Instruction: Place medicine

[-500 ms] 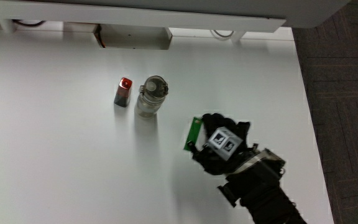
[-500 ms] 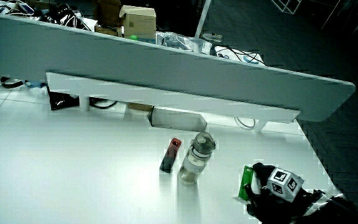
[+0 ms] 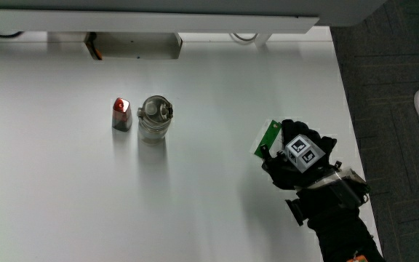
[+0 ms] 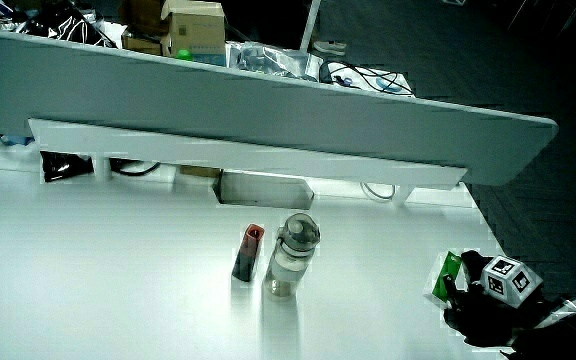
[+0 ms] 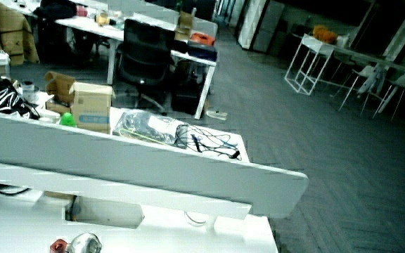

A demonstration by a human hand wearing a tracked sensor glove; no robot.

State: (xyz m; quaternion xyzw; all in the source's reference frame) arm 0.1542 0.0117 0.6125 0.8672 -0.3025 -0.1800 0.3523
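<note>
A flat green medicine box (image 3: 267, 137) is in the hand (image 3: 297, 156), whose black-gloved fingers are curled around the box's end nearer the person. The box sits low over the white table (image 3: 64, 196), close to the table's side edge; I cannot tell whether it touches the surface. A side view shows the same green box (image 4: 446, 278) sticking out of the hand (image 4: 493, 300) toward the partition. The patterned cube (image 3: 302, 152) faces up on the back of the hand.
A clear bottle with a grey lid (image 3: 154, 118) stands mid-table, with a small dark container with a red cap (image 3: 121, 114) right beside it; both show in a side view, bottle (image 4: 292, 255) and container (image 4: 248, 252). A grey partition (image 4: 268, 110) runs along the table.
The hand with the green box has moved away from the bottle toward the table's side edge. Bottle and red-capped container have kept their places.
</note>
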